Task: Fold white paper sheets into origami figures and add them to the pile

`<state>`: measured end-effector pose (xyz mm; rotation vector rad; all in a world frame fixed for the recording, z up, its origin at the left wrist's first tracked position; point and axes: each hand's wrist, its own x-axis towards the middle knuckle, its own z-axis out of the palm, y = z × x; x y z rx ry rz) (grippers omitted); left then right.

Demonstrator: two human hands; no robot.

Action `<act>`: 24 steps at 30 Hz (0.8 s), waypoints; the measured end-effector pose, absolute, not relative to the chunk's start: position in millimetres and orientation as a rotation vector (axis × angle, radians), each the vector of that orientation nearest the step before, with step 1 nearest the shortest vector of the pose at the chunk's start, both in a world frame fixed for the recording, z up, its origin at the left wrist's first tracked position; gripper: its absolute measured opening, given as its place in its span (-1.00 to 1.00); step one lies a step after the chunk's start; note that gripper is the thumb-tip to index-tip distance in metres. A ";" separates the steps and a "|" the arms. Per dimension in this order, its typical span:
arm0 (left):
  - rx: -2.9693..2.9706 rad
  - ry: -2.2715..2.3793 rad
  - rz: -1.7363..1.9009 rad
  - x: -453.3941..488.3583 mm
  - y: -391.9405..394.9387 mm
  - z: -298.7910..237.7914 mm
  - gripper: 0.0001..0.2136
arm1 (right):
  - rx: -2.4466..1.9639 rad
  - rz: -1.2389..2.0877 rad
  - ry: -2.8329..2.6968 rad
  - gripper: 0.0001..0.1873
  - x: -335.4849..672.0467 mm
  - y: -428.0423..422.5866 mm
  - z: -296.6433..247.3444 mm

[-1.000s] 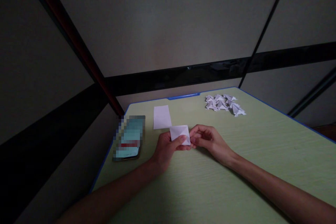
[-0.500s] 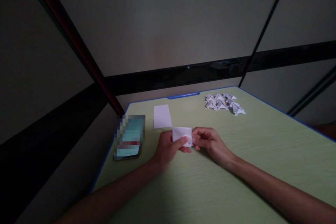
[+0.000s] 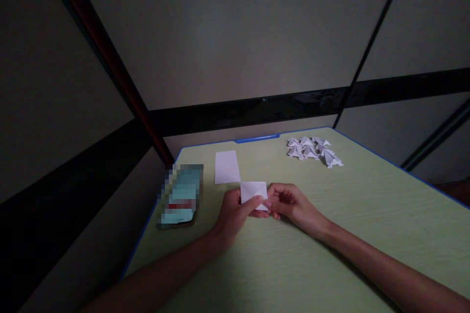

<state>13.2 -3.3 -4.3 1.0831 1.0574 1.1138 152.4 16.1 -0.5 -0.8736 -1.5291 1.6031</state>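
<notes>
A small folded white paper (image 3: 253, 191) is held between both hands just above the pale green table (image 3: 352, 225). My left hand (image 3: 235, 215) pinches its left lower edge with thumb and fingers. My right hand (image 3: 292, 203) pinches its right side, fingers curled together. Both hands are closed on the paper. A flat white sheet (image 3: 226, 167) lies on the table just beyond my left hand.
A phone (image 3: 179, 195) lies near the table's left edge. A heap of several folded white paper figures (image 3: 314, 149) sits at the far right of the table. The table has a blue rim (image 3: 257, 137); dark walls with black bands stand behind it.
The paper has been turned and pressed a little flatter between the hands. Both hands sit slightly lower in view, partly from a small head tilt.
</notes>
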 end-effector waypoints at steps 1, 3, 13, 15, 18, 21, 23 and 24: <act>1.076 1.055 1.115 13.3 -3.3 -5.0 -0.82 | -0.878 1.607 -1.520 -0.70 152.5 16.4 -1.0; 1.065 1.055 1.117 13.5 -3.4 -5.8 -0.82 | -0.884 1.621 -1.498 -0.70 152.5 16.8 -2.3; 1.171 0.976 1.050 10.1 -2.2 -1.1 -0.85 | -0.764 1.795 -1.490 -0.69 154.5 17.7 -3.7; 1.164 0.987 1.039 9.9 -1.3 -3.2 -0.85 | -0.795 1.704 -1.569 -0.69 154.5 15.2 -2.2; 1.155 1.004 1.053 10.1 0.2 -6.1 -0.83 | -0.836 1.599 -1.573 -0.67 152.8 10.6 -0.6; 1.173 1.018 1.080 10.2 1.2 -6.7 -0.80 | -0.868 1.567 -1.560 -0.68 151.2 8.1 1.3; 1.180 1.032 1.091 10.1 1.2 -6.3 -0.79 | -0.886 1.574 -1.591 -0.69 150.8 7.6 2.9; 1.183 1.038 1.091 10.0 1.1 -6.1 -0.79 | -0.897 1.581 -1.611 -0.69 150.7 7.5 3.4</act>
